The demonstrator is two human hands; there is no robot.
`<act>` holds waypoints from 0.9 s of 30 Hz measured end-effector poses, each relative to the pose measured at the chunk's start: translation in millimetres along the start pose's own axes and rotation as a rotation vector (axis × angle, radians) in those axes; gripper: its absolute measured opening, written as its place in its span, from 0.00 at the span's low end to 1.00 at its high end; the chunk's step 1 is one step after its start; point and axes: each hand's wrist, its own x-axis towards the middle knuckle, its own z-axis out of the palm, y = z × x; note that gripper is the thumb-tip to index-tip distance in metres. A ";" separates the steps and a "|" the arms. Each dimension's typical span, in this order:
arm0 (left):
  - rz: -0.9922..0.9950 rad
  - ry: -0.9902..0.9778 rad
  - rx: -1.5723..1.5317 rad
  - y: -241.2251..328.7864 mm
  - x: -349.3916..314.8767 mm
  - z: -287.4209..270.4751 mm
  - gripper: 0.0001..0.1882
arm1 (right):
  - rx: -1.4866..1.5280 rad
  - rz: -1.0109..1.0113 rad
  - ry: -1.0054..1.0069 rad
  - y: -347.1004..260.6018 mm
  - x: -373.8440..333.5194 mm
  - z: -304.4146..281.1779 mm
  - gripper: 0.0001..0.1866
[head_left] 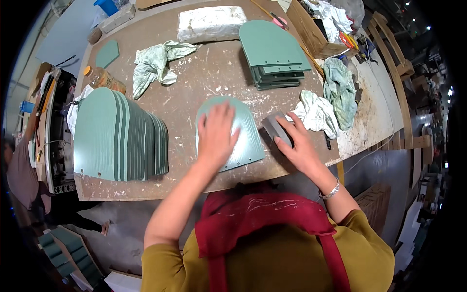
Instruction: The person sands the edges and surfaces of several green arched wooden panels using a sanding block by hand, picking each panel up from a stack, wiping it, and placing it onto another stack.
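A green round-topped panel with small holes along its near edge lies flat on the worktable in front of me. My left hand is over its upper part, fingers stretched out and somewhat blurred; whether the palm presses on the surface I cannot tell. Just right of the panel, my right hand grips a grey sanding block at the tabletop. To the left stands a tall stack of like green panels. A smaller, uneven stack sits at the far right.
A stained cloth and a jar with an orange lid lie beyond the left stack. A white wrapped bundle is at the back. Rags and a wooden box line the right. Another person is at far left.
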 end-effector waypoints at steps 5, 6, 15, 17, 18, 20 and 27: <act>0.175 -0.158 0.107 14.3 -55.2 9.7 0.39 | -0.275 -0.296 0.031 -23.9 73.5 59.4 0.27; 0.182 -0.136 0.109 13.4 -53.0 11.5 0.39 | -0.276 -0.261 -0.001 -29.5 96.7 66.4 0.27; 0.227 -0.207 0.079 10.4 -55.4 14.1 0.30 | -0.376 -0.284 -0.087 -51.2 113.5 75.8 0.26; 0.287 -0.201 0.064 13.1 -51.4 12.2 0.30 | -0.405 -0.170 -0.124 -52.2 156.4 82.6 0.25; 0.294 -0.201 0.093 13.1 -53.5 12.4 0.30 | -0.414 -0.230 -0.148 -61.2 157.8 80.2 0.25; 0.279 -0.203 0.150 12.2 -65.2 18.9 0.31 | -0.427 -0.364 -0.218 -88.1 152.3 76.5 0.25; 0.347 -0.168 -0.044 21.2 -73.4 17.9 0.26 | -0.458 -0.267 -0.332 -67.1 191.6 94.3 0.24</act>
